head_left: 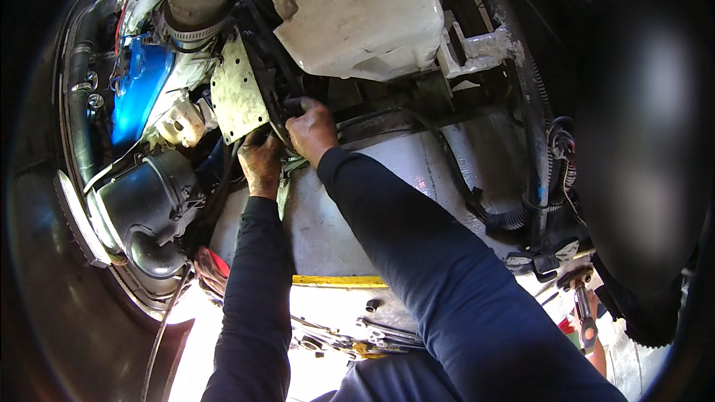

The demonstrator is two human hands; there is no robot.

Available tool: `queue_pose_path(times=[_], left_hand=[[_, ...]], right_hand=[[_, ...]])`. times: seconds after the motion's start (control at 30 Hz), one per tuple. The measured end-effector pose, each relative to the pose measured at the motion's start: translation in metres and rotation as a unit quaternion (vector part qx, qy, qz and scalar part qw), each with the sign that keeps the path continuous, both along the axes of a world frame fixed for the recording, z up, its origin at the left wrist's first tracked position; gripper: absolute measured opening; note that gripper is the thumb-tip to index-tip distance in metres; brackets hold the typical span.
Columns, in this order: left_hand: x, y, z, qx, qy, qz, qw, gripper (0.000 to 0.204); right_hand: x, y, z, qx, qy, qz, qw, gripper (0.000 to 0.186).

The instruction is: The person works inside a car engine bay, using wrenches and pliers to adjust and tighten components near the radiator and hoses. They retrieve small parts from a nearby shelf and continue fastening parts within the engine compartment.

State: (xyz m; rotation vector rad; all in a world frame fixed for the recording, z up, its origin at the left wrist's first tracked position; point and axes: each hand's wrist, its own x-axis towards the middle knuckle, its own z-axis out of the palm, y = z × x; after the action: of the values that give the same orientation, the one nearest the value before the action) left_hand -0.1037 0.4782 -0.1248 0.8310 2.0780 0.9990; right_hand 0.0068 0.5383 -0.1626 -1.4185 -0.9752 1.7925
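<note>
Both my hands work close together at the lower end of a pale, perforated metal plate [237, 93] in a vehicle's engine bay. My left hand [261, 160] reaches up under the plate's bottom edge, its fingertips hidden in the dark gap. Just right of it, my right hand [311, 130] is closed, fingers curled in against the dark parts beside the plate. Whatever it grips is too small or shaded to name. Below both hands spreads a broad grey metal panel [328, 219] with a yellow front edge.
A white tank-like housing [365, 18] hangs above. To the left are a blue part [139, 89], a black canister [149, 190] and a clamped pipe [197, 11]. A black hose [443, 141] crosses on the right. Several wrenches [387, 336] lie in front of me.
</note>
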Motion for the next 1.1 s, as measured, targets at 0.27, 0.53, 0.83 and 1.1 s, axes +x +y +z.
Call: queue_pose_path(times=[0.27, 0.53, 0.83, 1.1], left_hand=[[-0.002, -0.003, -0.008, 0.018, -0.01, 0.02, 1.0, 0.027], [0.0, -0.007, -0.008, 0.098, -0.259, 0.105, 0.955, 0.028], [0.01, 0.011, 0.004, 0.059, -0.349, 0.163, 0.921, 0.026], [0.0, 0.002, -0.023, 0.049, -0.019, 0.031, 0.998, 0.029]], right_hand=[[0.0, 0.011, -0.005, 0.004, 0.016, 0.031, 0.999, 0.028], [-0.005, 0.018, -0.001, 0.007, -0.038, 0.049, 0.998, 0.025], [-0.005, 0.025, -0.01, 0.0, -0.03, 0.05, 0.998, 0.021], [0.002, 0.027, -0.007, 0.0, -0.021, 0.09, 0.996, 0.022]])
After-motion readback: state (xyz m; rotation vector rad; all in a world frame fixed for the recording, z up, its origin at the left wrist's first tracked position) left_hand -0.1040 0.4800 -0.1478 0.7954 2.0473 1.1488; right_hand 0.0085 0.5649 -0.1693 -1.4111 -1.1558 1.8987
